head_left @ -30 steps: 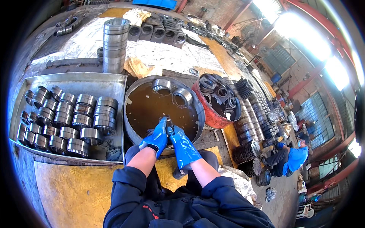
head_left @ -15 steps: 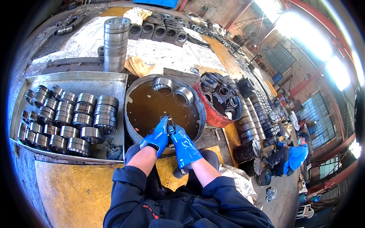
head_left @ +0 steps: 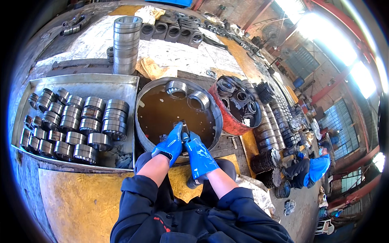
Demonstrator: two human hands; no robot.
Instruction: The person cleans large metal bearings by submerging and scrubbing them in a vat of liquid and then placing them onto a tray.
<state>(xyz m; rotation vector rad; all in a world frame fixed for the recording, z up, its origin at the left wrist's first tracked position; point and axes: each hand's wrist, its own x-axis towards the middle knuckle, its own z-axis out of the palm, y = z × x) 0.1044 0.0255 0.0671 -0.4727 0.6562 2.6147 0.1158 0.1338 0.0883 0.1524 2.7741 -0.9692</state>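
Both my hands wear long blue rubber gloves and meet over a round metal tub (head_left: 139, 131) of brown liquid (head_left: 160, 115). My left hand (head_left: 173, 141) and my right hand (head_left: 195, 146) are closed around a small dark metal part (head_left: 184, 126); the gloves cover most of it, so its kind does not show. Two steel bearing rings, one ring (head_left: 176, 88) at the back and another ring (head_left: 198, 100) to its right, sit partly in the liquid at the tub's far side.
Left of the tub, a metal tray (head_left: 133, 91) holds several rows of steel bearing rings (head_left: 95, 141). Behind it rises a tall stack of rings (head_left: 125, 48). A red tub (head_left: 231, 128) of dark parts stands right. Further right sits a person in blue (head_left: 317, 170).
The whole view has shifted slightly, so things appear a little to the right. Both hands still hold the part over the tub, with little change in grip.
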